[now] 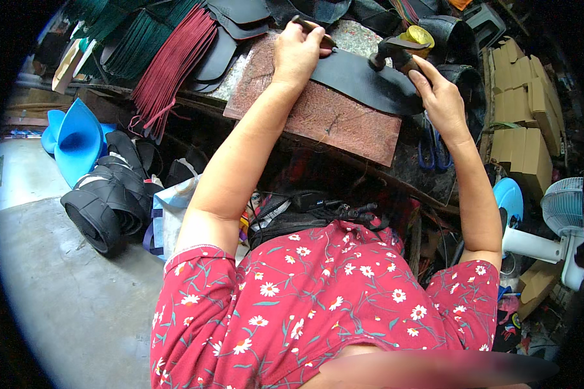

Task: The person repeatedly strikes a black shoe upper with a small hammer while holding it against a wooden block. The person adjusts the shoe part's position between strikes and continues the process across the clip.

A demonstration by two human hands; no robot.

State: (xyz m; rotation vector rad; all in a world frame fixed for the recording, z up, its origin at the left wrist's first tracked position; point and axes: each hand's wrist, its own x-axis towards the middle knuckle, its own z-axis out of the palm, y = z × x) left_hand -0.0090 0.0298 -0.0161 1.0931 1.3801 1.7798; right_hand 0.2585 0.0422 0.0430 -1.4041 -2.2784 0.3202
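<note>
My left hand (298, 55) is closed round a dark rod-shaped tool (329, 43), possibly a punch. One end pokes out above my fingers, the other sits by the far-left end of a black sole-shaped sheet (363, 81). That sheet lies flat across a worn reddish-brown board (292, 107). In my right hand (440, 100) is a hammer (390, 50), gripped by its handle, with the dark head over the sheet's right half. How far the head is above the sheet, I cannot tell.
Red strips (175, 65) and black soles (217, 55) crowd the bench's left side. Beyond the hammer stands a yellow cup (418, 35). Cardboard boxes (519, 91) and a white fan (561, 214) are at right; black rolled pieces (104, 201) lie on the left floor.
</note>
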